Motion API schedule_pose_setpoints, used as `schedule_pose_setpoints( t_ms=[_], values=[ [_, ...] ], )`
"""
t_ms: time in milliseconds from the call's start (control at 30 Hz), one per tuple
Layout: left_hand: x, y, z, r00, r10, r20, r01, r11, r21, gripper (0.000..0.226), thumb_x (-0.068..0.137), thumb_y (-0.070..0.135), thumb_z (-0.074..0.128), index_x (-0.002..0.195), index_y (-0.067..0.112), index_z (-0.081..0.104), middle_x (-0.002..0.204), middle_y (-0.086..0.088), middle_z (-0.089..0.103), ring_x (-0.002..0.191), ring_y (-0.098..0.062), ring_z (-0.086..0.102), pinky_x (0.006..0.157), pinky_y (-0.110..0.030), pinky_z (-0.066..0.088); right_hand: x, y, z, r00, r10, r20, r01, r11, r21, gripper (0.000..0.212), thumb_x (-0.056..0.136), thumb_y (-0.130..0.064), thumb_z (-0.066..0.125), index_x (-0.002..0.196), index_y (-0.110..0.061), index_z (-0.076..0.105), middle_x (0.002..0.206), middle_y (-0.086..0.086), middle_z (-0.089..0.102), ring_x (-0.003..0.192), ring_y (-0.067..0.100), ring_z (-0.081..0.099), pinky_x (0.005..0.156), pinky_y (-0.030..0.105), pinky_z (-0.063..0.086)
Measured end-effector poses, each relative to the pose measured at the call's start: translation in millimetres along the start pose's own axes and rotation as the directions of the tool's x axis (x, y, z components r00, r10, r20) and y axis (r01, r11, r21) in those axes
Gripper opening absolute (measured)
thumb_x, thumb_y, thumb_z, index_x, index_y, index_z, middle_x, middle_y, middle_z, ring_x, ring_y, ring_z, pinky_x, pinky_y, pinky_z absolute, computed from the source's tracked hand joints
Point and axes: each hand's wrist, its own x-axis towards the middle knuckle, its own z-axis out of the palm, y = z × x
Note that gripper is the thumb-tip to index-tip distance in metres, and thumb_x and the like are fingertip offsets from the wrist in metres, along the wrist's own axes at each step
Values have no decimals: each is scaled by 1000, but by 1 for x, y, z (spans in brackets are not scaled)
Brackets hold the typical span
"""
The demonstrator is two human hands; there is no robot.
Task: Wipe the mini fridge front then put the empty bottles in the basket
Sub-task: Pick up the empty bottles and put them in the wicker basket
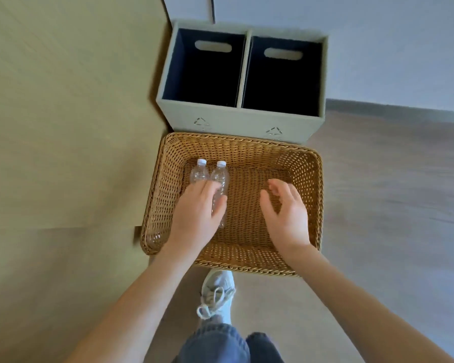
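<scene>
A rectangular wicker basket [304, 184] sits on the floor in front of me. Two clear empty bottles with white caps lie side by side in its left half: the left bottle [199, 172] and the right bottle [220, 179]. My left hand [194, 216] lies over both bottles, fingers curled over their lower bodies, thumb against the right one. My right hand [286, 213] hovers over the basket's right half, fingers relaxed and holding nothing. The mini fridge is out of view.
A green two-compartment recycling bin [247, 121] with dark liners stands just behind the basket. A tan cabinet side [63, 113] rises at the left. My shoe [218, 292] is planted right before the basket's near rim. Wood-look floor [391, 192] spreads to the right.
</scene>
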Motion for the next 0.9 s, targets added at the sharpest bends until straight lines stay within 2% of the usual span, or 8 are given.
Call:
schedule_pose_setpoints(
  t_ms=[100, 167, 333, 500, 633, 733, 900],
  values=[
    [-10, 67, -81, 998, 55, -24, -54, 998, 28, 21, 93, 24, 60, 106, 8, 65, 96, -3, 67, 86, -19, 61, 73, -23, 46, -20, -64, -82, 999, -51, -11, 50, 996, -68, 37, 99, -31, 53, 127, -10, 62, 119, 2, 65, 111, 18, 58, 92, 32, 50],
    [-17, 115, -141, 998, 57, -40, -55, 998, 41, 23, 93, 25, 57, 106, 8, 66, 96, -3, 67, 86, -19, 62, 74, -20, 40, -36, -114, -140, 997, -75, -5, 74, 991, -109, 35, 99, -29, 54, 127, -9, 62, 119, 5, 66, 112, 21, 57, 93, 36, 50],
    [-51, 230, -297, 995, 97, -38, -96, 995, 29, 26, 93, 25, 56, 106, 6, 68, 96, -5, 69, 86, -23, 64, 71, -25, 48, -95, -237, -284, 983, -182, -9, 176, 962, -209, 31, 97, -21, 62, 121, -3, 66, 114, 11, 69, 104, 32, 62, 89, 43, 52],
    [-108, 311, -421, 985, 164, -55, -163, 986, 19, 30, 95, 27, 54, 110, 5, 68, 99, -5, 70, 89, -23, 65, 74, -33, 57, -159, -332, -394, 961, -276, -5, 264, 927, -267, 42, 98, -37, 51, 129, -9, 61, 120, 7, 66, 107, 29, 61, 91, 45, 51],
    [-153, 348, -482, 968, 230, -102, -226, 973, 47, 38, 97, 34, 48, 118, 8, 67, 110, -3, 70, 101, -22, 66, 83, -36, 58, -203, -377, -449, 934, -354, -39, 323, 890, -323, 45, 98, -40, 50, 133, -12, 56, 124, 6, 64, 109, 28, 60, 91, 44, 52],
    [-175, 368, -510, 966, 234, -113, -228, 972, 61, 47, 97, 40, 43, 127, 9, 64, 124, -4, 67, 115, -23, 63, 95, -36, 54, -236, -393, -475, 943, -329, -38, 299, 895, -332, 46, 97, -41, 48, 133, -13, 55, 126, 6, 64, 112, 29, 59, 92, 46, 51],
    [-209, 382, -528, 964, 250, -88, -241, 965, 100, 52, 97, 45, 39, 127, 11, 63, 123, -4, 67, 113, -23, 64, 92, -34, 54, -287, -394, -485, 942, -327, -76, 292, 909, -299, 47, 97, -44, 44, 133, -17, 55, 125, 3, 65, 114, 26, 59, 94, 44, 52]
  ],
)
